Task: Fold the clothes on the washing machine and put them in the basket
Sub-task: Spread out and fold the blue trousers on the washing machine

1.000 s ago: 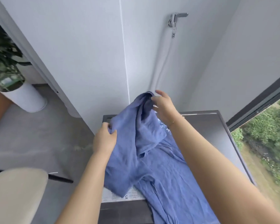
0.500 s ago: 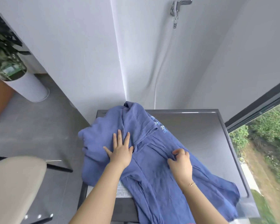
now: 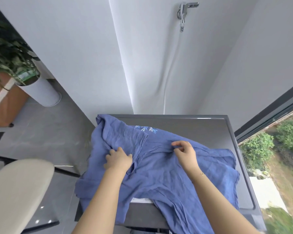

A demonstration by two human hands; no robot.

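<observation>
A blue shirt (image 3: 167, 166) lies spread and rumpled over the grey top of the washer (image 3: 201, 129), covering most of it. One edge hangs off the washer's left side and another drapes down its front. A pale leaf print shows on the cloth toward the washer's back edge. Only the back strip and the right margin of the washer's top are bare.

The left hand (image 3: 118, 158) rests on the shirt over the washer's left half, just beside a fold that runs front to back. Its fingers are curled into the cloth, gripping a bunch of it. The right hand (image 3: 184, 152) is over the middle of the washer, on the shirt; its thumb and forefinger pinch a small ridge of cloth, with the other fingers loosely bent. A thin bracelet sits on the right wrist. The two hands are apart, with the fold between them.

A tap (image 3: 184, 10) is fixed to the wall above the washer, and a white hose (image 3: 167, 78) runs from it down behind the washer's back edge. A plant in a white pot (image 3: 39, 92) stands on the floor well to the washer's left. A pale chair seat (image 3: 15, 191) is at the washer's near left.
</observation>
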